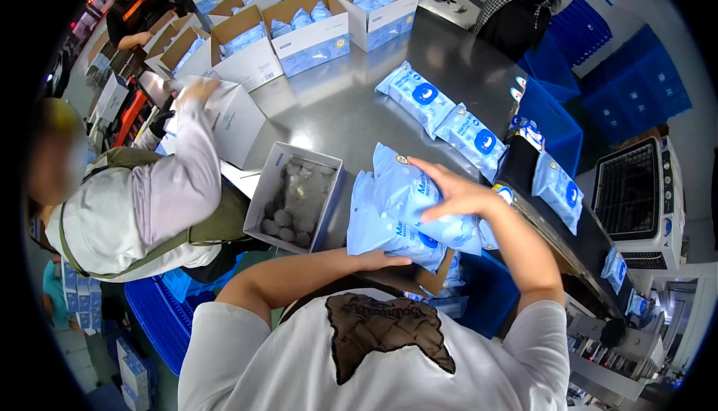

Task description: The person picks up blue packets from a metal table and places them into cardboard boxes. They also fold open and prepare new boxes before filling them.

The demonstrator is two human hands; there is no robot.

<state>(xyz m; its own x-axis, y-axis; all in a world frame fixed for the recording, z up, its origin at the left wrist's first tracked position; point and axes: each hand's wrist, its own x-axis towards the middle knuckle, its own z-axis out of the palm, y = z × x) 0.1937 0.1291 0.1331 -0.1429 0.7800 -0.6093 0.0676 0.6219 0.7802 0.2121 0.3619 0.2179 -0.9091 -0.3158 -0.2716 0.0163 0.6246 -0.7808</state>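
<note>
In front of my chest I hold a small bunch of light-blue soft plastic packs (396,213) between my two hands. My right hand (458,190) presses on them from above and the right, thumb and fingers spread over the film. Against their lower left edge is my left hand (383,261), its fingers partly hidden beneath. Just left of the packs stands an open white carton (335,213) with round greyish pieces in it, some apparently under clear film. Two more packs, a far pack (419,97) and a nearer pack (473,142), lie end to end on the metal table (329,104).
Open cartons of packs (314,44) crowd the table's far side. A dark conveyor (568,243) carrying packs runs along the right, beside a blue crate (552,123) and a white air cooler (673,209). At my left a co-worker (161,194) handles a white carton (238,123).
</note>
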